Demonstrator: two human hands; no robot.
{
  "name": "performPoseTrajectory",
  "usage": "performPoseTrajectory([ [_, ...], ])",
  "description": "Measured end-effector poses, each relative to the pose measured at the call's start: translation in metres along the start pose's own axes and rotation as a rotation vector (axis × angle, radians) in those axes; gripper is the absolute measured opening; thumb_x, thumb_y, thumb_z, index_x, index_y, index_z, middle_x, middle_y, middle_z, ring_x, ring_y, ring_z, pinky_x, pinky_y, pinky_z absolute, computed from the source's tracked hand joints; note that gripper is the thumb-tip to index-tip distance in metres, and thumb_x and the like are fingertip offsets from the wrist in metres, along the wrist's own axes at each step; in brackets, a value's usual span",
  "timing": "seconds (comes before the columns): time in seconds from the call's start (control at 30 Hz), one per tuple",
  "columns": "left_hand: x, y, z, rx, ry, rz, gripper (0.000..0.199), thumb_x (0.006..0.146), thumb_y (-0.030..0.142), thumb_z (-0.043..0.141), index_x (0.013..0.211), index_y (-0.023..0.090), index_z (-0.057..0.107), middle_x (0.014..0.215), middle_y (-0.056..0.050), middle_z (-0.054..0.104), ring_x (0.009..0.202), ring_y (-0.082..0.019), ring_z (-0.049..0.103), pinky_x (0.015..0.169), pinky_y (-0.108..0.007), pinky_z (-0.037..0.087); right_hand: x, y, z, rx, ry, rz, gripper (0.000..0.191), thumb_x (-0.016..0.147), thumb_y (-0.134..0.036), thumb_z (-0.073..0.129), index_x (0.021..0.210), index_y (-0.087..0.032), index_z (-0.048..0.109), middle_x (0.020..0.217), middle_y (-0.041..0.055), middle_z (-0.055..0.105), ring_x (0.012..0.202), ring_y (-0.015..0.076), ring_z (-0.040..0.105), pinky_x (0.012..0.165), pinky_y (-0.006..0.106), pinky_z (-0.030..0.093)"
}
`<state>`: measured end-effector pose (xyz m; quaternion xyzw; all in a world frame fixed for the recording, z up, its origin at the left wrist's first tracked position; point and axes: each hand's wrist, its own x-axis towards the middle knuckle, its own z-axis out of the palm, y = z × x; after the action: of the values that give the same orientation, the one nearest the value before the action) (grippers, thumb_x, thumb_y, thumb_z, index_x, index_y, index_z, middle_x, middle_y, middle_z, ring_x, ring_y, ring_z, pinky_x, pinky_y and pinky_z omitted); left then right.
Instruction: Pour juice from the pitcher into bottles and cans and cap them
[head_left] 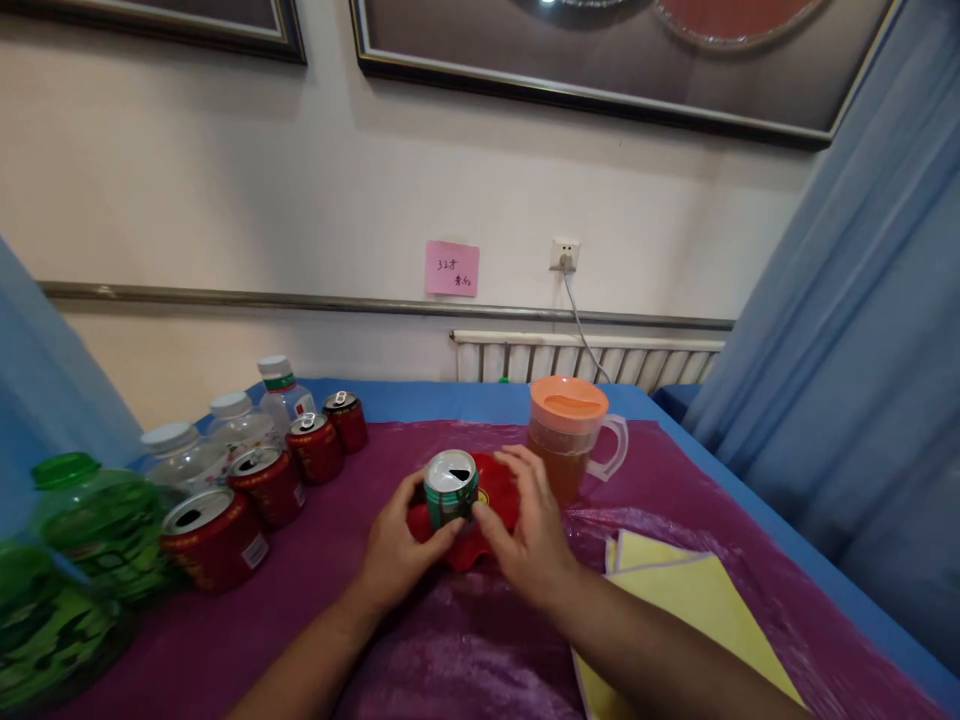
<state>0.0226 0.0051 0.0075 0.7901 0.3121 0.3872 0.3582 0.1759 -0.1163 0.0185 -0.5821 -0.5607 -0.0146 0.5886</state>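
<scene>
A green drink can (448, 492) with an opened silver top stands upright in the middle, over a red wavy-edged dish (491, 490). Curled around the can's left side is my left hand (396, 545), its thumb across the front. My right hand (529, 525) is at the can's right, thumb tip at its lower side, the other fingers spread apart over the dish's right edge. The can's base is partly hidden by my thumbs. Just behind my right hand stands a clear jug (559, 460) of amber liquid with an orange lid.
Several red cans (217, 545) line the left, beside clear bottles (184, 460) with white caps and green bottles (97, 520). Yellow cloths (697, 610) lie at the right on the purple plastic sheet (442, 660). A corded wall socket (564, 255) is above the radiator (600, 355).
</scene>
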Motion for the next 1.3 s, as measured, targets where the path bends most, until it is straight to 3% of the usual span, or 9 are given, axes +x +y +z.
performPoseTrajectory([
  [0.07,-0.001,-0.004,-0.003,0.045,0.054,-0.002,0.065,0.069,0.048,0.077,0.123,0.017,0.058,0.119,-0.013,0.072,0.109,-0.032,0.069,0.098,-0.047,0.055,0.008,-0.003,-0.027,-0.045,0.080,-0.070,0.047,0.093,-0.037,0.062,0.137,-0.028,0.048,0.140,0.0120,0.049,0.133,0.0303,0.048,0.110,0.053,0.042],
  [0.13,-0.001,-0.007,-0.004,0.059,0.098,-0.010,0.067,0.070,0.049,0.076,0.125,0.017,0.057,0.119,-0.013,0.071,0.108,-0.032,0.069,0.097,-0.048,0.055,0.020,0.008,-0.058,-0.079,0.253,-0.093,0.044,0.091,-0.040,0.064,0.132,-0.027,0.052,0.132,0.0104,0.054,0.126,0.0295,0.052,0.106,0.052,0.043],
  [0.23,0.000,-0.013,-0.004,0.033,0.142,-0.008,0.070,0.071,0.052,0.075,0.128,0.016,0.054,0.121,-0.014,0.070,0.109,-0.032,0.069,0.098,-0.048,0.055,0.035,0.044,-0.097,-0.120,0.577,0.135,0.057,0.084,-0.053,0.069,0.128,-0.022,0.053,0.128,0.0111,0.054,0.116,0.0265,0.055,0.100,0.047,0.045],
  [0.3,0.001,-0.016,-0.003,0.023,0.159,-0.008,0.071,0.071,0.053,0.075,0.129,0.016,0.054,0.121,-0.014,0.070,0.110,-0.032,0.069,0.098,-0.048,0.055,0.039,0.070,-0.109,-0.050,0.620,0.328,0.060,0.077,-0.063,0.071,0.117,-0.020,0.057,0.117,0.0090,0.058,0.107,0.0238,0.057,0.093,0.040,0.047],
  [0.43,0.002,-0.019,-0.002,0.039,0.178,-0.030,0.070,0.071,0.052,0.075,0.128,0.017,0.055,0.120,-0.014,0.071,0.108,-0.032,0.070,0.096,-0.048,0.056,0.040,0.099,-0.107,0.072,0.485,0.460,0.059,0.072,-0.077,0.068,0.073,-0.019,0.060,0.070,0.0012,0.059,0.068,0.0167,0.053,0.065,0.031,0.045],
  [0.53,0.003,-0.020,-0.001,0.041,0.175,-0.040,0.069,0.071,0.051,0.075,0.128,0.017,0.055,0.119,-0.014,0.071,0.107,-0.032,0.070,0.095,-0.048,0.057,0.040,0.104,-0.097,0.175,0.449,0.479,0.062,0.073,-0.080,0.064,0.064,-0.020,0.053,0.058,-0.0024,0.053,0.057,0.0130,0.047,0.055,0.027,0.040],
  [0.7,0.003,-0.024,0.002,0.044,0.154,-0.049,0.067,0.071,0.049,0.075,0.127,0.017,0.056,0.120,-0.013,0.072,0.107,-0.032,0.071,0.096,-0.048,0.057,0.048,0.113,-0.089,0.317,0.518,0.474,0.060,0.071,-0.076,0.069,0.064,-0.024,0.040,0.051,-0.0108,0.035,0.047,0.0083,0.032,0.047,0.024,0.031],
  [1.03,0.003,-0.023,0.004,0.070,0.075,-0.032,0.063,0.073,0.044,0.074,0.127,0.018,0.056,0.122,-0.012,0.073,0.111,-0.031,0.070,0.099,-0.047,0.056,0.076,0.132,-0.091,0.300,0.665,0.452,0.058,0.070,-0.068,0.075,0.060,-0.024,0.038,0.049,-0.0115,0.033,0.046,0.0075,0.030,0.044,0.024,0.028],
  [1.3,-0.003,-0.013,0.005,0.087,0.024,-0.018,0.068,0.075,0.040,0.074,0.135,0.019,0.053,0.133,-0.012,0.068,0.121,-0.031,0.066,0.106,-0.047,0.053,0.121,0.105,-0.104,0.250,0.715,0.364,0.049,0.077,-0.058,0.074,0.061,-0.026,0.040,0.052,-0.0089,0.035,0.047,0.0088,0.030,0.042,0.026,0.027],
])
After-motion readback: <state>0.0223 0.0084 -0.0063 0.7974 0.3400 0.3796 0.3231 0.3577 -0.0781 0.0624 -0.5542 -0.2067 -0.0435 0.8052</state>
